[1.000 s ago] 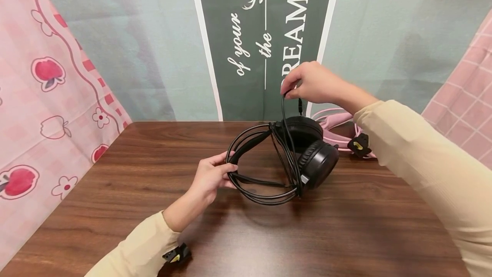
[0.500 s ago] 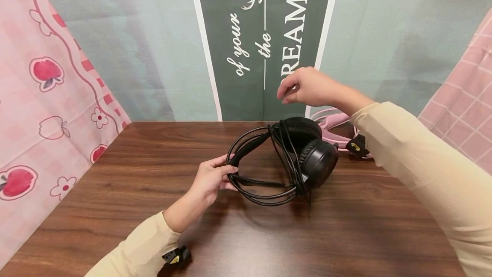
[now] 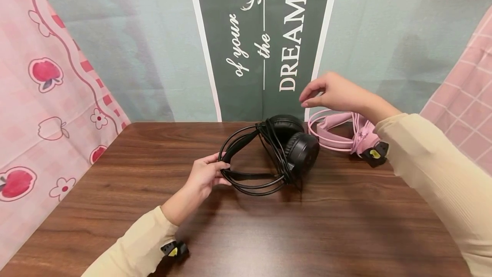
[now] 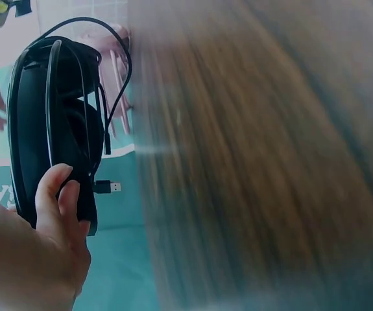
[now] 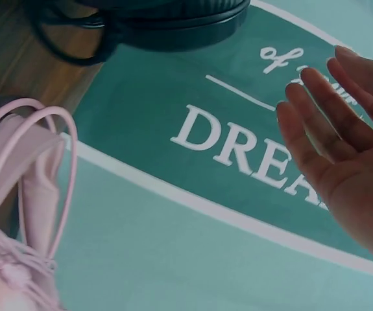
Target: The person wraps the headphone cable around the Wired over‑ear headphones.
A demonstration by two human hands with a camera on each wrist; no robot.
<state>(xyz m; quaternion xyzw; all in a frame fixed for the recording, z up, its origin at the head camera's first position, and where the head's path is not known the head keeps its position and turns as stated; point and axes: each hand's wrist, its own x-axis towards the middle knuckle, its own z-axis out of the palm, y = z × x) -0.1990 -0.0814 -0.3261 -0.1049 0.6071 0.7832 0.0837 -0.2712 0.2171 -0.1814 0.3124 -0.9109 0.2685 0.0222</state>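
Black headphones with a cable wound around them are held up over the table. My left hand grips the headband at its left end, thumb on the near side. In the left wrist view a loop of black cable bows out from the headphones, and a USB plug dangles beside them. My right hand hovers above and to the right of the ear cups, holding nothing. The right wrist view shows that hand's fingers relaxed, slightly bent, apart from the headphones.
Pink headphones with their own wound cable lie at the back right of the brown wooden table. A green cloth with white lettering hangs behind the table, and a pink patterned cloth hangs on the left.
My right hand has let go of the black cable and moved right. The cable end dropped onto the headphones, which my left hand has shifted slightly left.
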